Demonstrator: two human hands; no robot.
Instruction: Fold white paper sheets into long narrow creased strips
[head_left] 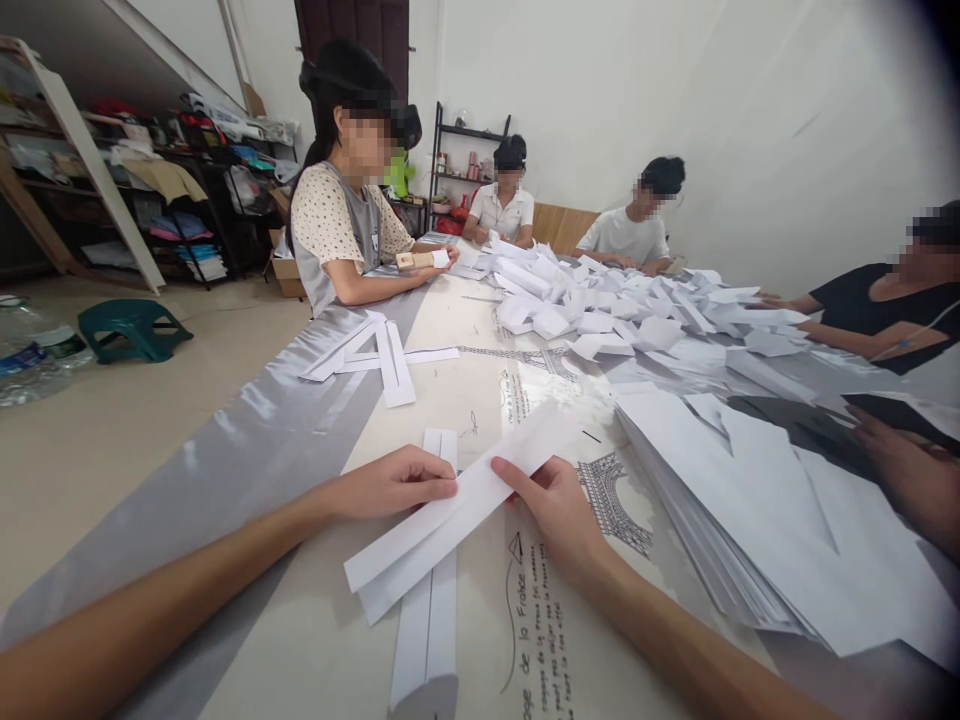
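Between my two hands, just above the table, is a folded strip of white paper (450, 540), slanting from lower left to upper right. My left hand (416, 480) pinches its left edge near the middle, thumb on top. My right hand (555, 500) grips the right edge, thumb on the upper face and fingers tucked underneath. Below it, another folded paper strip (426, 640) with a lengthwise seam lies on the table, partly covered. Farther off, several more folded strips (394, 365) rest crossed over one another.
A thick stack of white sheets (780, 500) stands to my right, a large heap of folded papers (600, 295) behind it. The printed tablecloth (300, 580) covers the table. Several co-workers sit around; the one at left (349, 210) holds a wooden piece (416, 260). A green stool (135, 328) is on the floor.
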